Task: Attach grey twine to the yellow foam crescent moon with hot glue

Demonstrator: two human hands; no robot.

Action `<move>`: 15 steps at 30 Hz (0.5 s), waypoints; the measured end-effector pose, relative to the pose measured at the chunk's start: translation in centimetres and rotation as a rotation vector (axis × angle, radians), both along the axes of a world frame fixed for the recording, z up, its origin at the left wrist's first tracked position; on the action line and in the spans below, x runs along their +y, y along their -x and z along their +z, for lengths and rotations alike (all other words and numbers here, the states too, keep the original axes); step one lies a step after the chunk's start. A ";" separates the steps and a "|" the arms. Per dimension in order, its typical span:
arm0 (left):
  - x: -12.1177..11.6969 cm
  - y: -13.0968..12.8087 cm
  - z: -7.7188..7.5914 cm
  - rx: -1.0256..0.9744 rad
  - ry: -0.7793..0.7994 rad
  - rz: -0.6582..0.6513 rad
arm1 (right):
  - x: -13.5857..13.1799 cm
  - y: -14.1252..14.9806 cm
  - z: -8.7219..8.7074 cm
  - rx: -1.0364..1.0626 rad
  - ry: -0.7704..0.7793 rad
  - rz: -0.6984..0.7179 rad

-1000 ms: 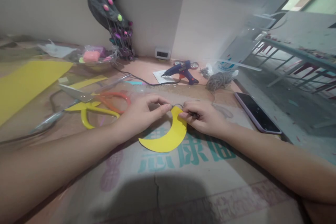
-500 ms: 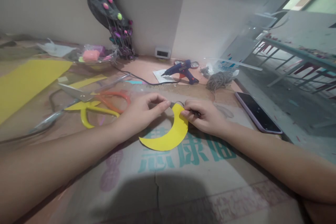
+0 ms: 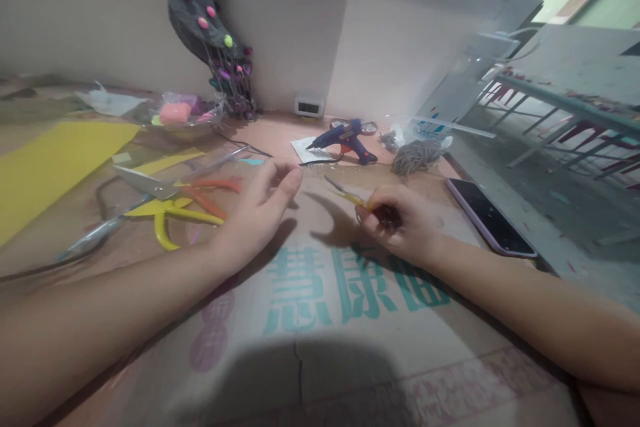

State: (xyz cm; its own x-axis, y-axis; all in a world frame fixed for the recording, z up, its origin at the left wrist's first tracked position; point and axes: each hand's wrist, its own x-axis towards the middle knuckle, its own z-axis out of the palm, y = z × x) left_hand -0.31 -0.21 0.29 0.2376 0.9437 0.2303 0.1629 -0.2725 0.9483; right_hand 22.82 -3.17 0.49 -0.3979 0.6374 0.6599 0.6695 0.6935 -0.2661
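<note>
In the head view my right hand (image 3: 400, 220) is closed on a yellow paper crescent (image 3: 354, 199). The crescent is turned nearly edge-on, so only a thin strip shows, with a dark, narrow end pointing up and left. Its curved shadow falls on the printed cardboard (image 3: 300, 373) below. Some dark material shows inside the curled right fingers, too blurred to name. Left of it, my left hand (image 3: 263, 203) hovers over the cardboard with nothing visible in it, its fingers loosely bent and the thumb alongside them. Scissors (image 3: 200, 197) with orange and yellow handles lie open by the left forearm.
A blue glue gun (image 3: 345, 137) rests behind the hands, beside grey yarn (image 3: 415, 157). At the right table edge lies a phone (image 3: 490, 217). Yellow paper (image 3: 55, 167) lies far left. A grey decorated crescent (image 3: 193, 13) hangs against the wall near a small digital clock (image 3: 309, 105).
The yellow crescent has turned from face-up to nearly edge-on in my right hand. My left hand has moved away from it, up and to the left.
</note>
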 end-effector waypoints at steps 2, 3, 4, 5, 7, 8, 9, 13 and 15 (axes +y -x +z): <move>0.0 0.1 0.1 0.016 0.055 -0.079 | 0.2 -0.3 0.0 -0.144 -0.033 -0.005; 0.0 0.1 0.1 0.036 0.055 -0.124 | 0.4 -0.4 0.1 -0.201 -0.050 -0.005; 0.0 0.1 0.1 0.063 0.037 -0.161 | 0.5 -0.5 0.1 -0.248 -0.067 0.003; 0.0 0.1 0.1 0.099 0.012 -0.188 | 0.5 -0.5 0.1 -0.288 -0.081 0.018; 0.0 0.0 0.2 0.177 -0.025 -0.211 | 0.6 -0.6 0.2 -0.368 -0.104 0.066; -0.1 0.0 0.3 0.207 -0.033 -0.208 | 0.5 -0.5 0.2 -0.407 -0.119 0.090; -0.1 -0.1 0.4 0.231 -0.034 -0.201 | 0.5 -0.5 0.3 -0.437 -0.138 0.109; -0.1 -0.2 0.6 0.248 -0.039 -0.193 | 0.3 -0.3 0.2 -0.484 -0.193 0.132; -0.1 -0.2 0.5 0.190 -0.006 -0.185 | 0.2 -0.2 0.1 -0.442 -0.175 0.121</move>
State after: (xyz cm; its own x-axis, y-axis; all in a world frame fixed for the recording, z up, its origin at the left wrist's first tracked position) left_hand -0.08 -0.30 0.77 0.4458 0.8787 0.1705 0.2851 -0.3199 0.9036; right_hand 23.05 -2.95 0.62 -0.7286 0.4637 0.5041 0.6038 0.7823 0.1530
